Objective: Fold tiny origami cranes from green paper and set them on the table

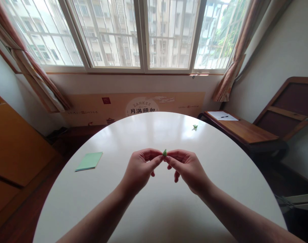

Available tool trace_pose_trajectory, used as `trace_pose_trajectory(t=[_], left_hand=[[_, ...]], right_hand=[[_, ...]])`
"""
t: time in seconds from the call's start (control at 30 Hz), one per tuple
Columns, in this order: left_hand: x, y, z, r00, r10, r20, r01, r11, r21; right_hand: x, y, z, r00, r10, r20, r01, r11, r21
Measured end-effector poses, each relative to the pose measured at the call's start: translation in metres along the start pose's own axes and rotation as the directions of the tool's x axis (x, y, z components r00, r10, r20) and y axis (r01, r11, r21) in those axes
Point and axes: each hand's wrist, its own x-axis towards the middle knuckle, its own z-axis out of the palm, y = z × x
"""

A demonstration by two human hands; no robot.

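Between my two hands, above the middle of the white table, is a small piece of folded green paper point(164, 153). My left hand point(142, 165) pinches it from the left with thumb and forefinger. From the other side my right hand point(185, 165) pinches it the same way, its lower fingers hanging loosely curled. The fingertips cover most of the paper, so its full shape is hidden. A stack of light green paper sheets point(89, 161) lies on the table to the left. Farther off on the right rests a small green folded paper figure point(195, 127) with several points.
The round white table point(113, 202) fills the foreground. A wooden bench point(255, 130) beyond its right edge carries a white sheet point(223, 115) with a dark pen on it. Behind the table stands a printed beige board point(93, 104) below barred windows. A wooden cabinet point(14, 141) is at left.
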Motion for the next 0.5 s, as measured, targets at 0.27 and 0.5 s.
trace_pose_trajectory(t=[0.27,0.5], left_hand=[[-0.0023,0.0022,0.0041,1.000,0.022,-0.022,-0.022,1.000,0.022],[-0.0012,0.0015,0.0048,0.999,-0.050,0.020,0.048,0.994,0.100]], right_hand=[[-0.0016,-0.0013,0.0022,0.999,-0.034,0.019,0.036,0.997,-0.070],[-0.0002,0.0002,-0.0002,0.999,-0.052,0.002,0.052,0.998,-0.047]])
